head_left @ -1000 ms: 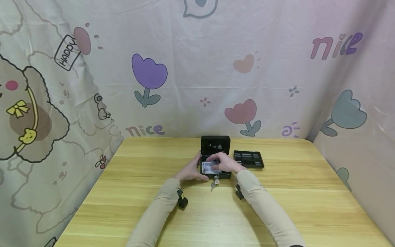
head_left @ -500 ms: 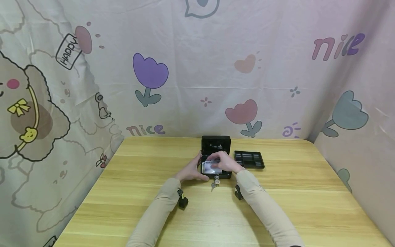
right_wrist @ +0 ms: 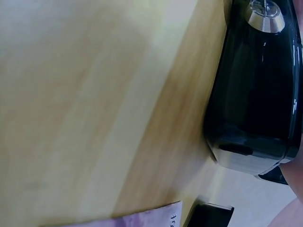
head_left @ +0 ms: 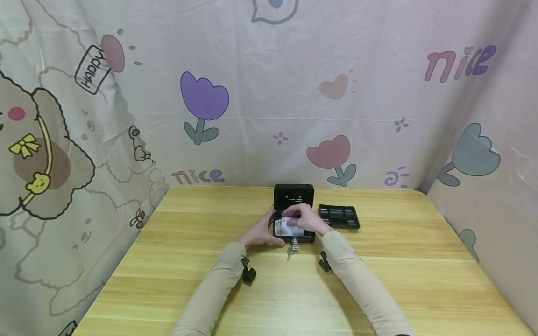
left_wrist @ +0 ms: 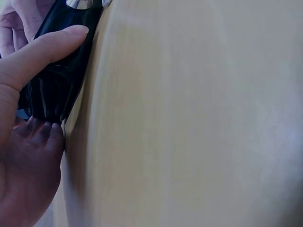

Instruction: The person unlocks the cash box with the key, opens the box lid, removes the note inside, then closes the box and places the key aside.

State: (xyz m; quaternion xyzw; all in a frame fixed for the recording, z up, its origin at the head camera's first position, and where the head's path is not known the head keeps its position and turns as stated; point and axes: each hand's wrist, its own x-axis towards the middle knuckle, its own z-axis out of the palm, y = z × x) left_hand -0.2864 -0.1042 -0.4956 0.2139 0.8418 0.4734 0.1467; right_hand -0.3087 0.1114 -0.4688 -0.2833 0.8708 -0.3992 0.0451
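Observation:
A black cash box (head_left: 308, 238) stands at the far middle of the table with its lid (head_left: 293, 190) raised. My left hand (head_left: 261, 232) grips its left front corner, thumb across the front and fingers at the side, as the left wrist view also shows. Pale printed paper slips, like banknotes (head_left: 286, 229), lie inside. Over them is my right hand (head_left: 307, 220), fingers bent down and touching the slips; whether they pinch one is hidden. In the front lock (right_wrist: 266, 16) sits a key, and a second key (head_left: 290, 253) hangs below.
A black compartment tray (head_left: 339, 217) lies right of the box, near the table's back edge. Behind rises a printed cloth (head_left: 260, 93). A purple printed edge (right_wrist: 137, 220) shows low in the right wrist view; its kind is unclear.
The top slip in the box has shifted slightly right under my right hand, which has barely moved. My left hand stays in place on the box.

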